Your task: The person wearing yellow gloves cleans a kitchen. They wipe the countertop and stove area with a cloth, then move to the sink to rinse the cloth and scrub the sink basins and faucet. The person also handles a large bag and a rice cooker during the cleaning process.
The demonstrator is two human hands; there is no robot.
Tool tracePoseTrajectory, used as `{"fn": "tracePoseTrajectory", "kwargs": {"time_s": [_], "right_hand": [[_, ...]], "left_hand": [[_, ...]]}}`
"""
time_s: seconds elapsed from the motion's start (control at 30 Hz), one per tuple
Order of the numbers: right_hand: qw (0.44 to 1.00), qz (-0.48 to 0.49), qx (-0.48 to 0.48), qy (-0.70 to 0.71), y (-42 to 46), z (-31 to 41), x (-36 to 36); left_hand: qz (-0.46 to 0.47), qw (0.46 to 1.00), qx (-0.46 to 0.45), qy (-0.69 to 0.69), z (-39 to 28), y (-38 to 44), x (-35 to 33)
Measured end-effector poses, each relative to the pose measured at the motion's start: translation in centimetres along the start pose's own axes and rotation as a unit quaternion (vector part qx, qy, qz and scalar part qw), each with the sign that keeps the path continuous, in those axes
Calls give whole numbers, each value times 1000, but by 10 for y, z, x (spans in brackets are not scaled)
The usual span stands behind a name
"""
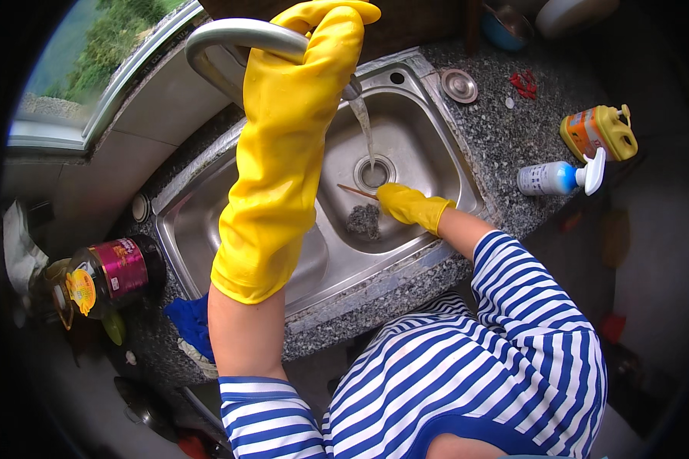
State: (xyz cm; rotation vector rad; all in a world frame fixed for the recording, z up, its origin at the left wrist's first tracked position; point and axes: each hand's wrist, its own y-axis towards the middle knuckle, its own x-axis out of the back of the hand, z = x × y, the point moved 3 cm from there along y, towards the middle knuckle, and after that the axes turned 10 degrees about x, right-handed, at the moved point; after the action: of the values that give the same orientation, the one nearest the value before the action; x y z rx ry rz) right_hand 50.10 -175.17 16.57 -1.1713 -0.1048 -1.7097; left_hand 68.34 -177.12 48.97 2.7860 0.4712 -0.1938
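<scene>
My left hand [327, 34], in a long yellow rubber glove, is raised at the metal faucet [252, 34]; its fingers curl over the faucet's body, but how firmly they grip cannot be seen. Water runs from the spout into the right basin of the steel double sink [402, 126], over the drain [374, 173]. Low in that basin, my right hand [405, 203], also in a yellow glove, is closed near one end of a thin brown stick [357, 191]. A grey scouring pad [364, 222] lies on the basin floor beside its fingers.
On the granite counter at right stand a yellow jug [597, 133] and a spray bottle [551, 178], near a drain strainer [459, 86] and red scraps [523, 84]. At left are a large dark bottle with a magenta label [120, 267] and a blue cloth [189, 321]. A window [92, 74] is upper left.
</scene>
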Motion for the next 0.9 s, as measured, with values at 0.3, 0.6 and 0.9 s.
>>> {"fn": "tracePoseTrajectory", "kwargs": {"time_s": [0.3,0.6,0.9], "right_hand": [[982,94,124,111,23,31,6],[965,-230,-51,-114,107,-47,47],[938,226,-143,222,-12,38,-5]], "left_hand": [[-9,999,-41,20,3,1,-3],[11,999,-27,24,-5,-2,-17],[5,999,22,-34,4,-3,2]]}}
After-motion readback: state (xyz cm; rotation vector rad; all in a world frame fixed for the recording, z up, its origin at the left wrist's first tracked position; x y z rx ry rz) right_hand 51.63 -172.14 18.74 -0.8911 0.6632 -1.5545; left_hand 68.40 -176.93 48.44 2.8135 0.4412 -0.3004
